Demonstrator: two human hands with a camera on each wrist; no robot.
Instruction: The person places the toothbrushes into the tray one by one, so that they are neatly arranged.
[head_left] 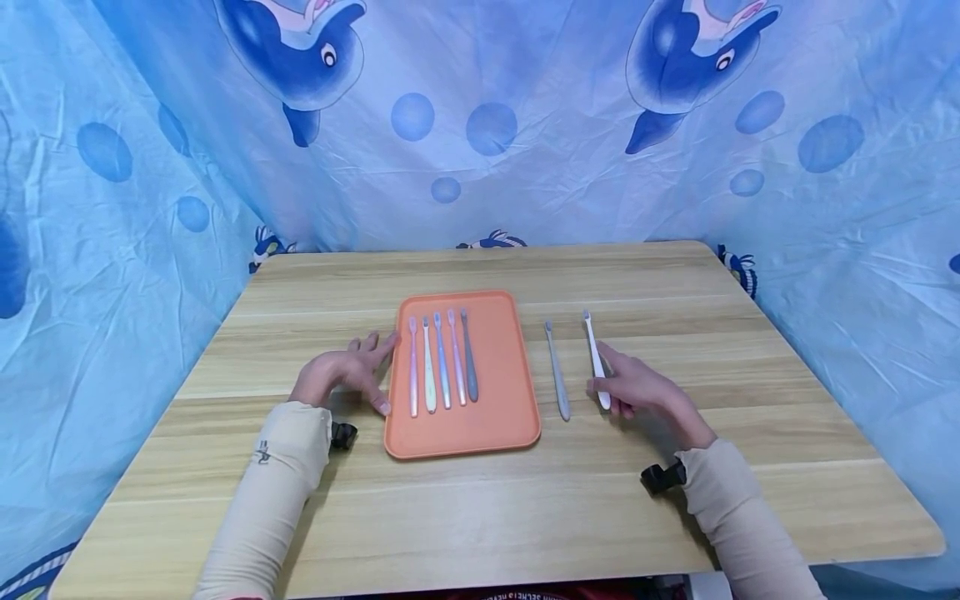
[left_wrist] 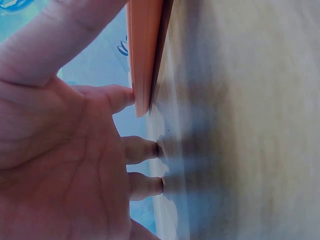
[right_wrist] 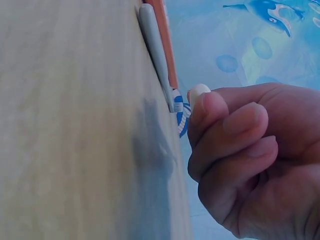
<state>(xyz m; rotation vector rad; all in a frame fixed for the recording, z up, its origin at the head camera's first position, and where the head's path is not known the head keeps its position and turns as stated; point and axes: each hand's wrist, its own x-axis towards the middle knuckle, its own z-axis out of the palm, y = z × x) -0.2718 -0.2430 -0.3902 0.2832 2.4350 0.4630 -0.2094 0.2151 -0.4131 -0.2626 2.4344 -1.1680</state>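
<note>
Pinched in my right hand (head_left: 633, 385) is a white toothbrush (head_left: 596, 358), its head pointing toward the back of the table. In the right wrist view only the white end (right_wrist: 200, 90) of it shows past the curled fingers. Just left of that hand a grey toothbrush (head_left: 557, 371) lies on the wood. My left hand (head_left: 347, 371) touches the left rim of an orange tray (head_left: 502, 408) with its fingers spread. Several toothbrushes (head_left: 440, 360) in pink, pale yellow, blue, purple and dark grey lie side by side in the tray's left and middle part.
The tray and brushes stand on a light wooden table (head_left: 465, 525). A blue curtain with dolphins (head_left: 480, 200) hangs behind it and at both sides. Dark wrist cameras (head_left: 663, 478) sit under both sleeves, close above the tabletop.
</note>
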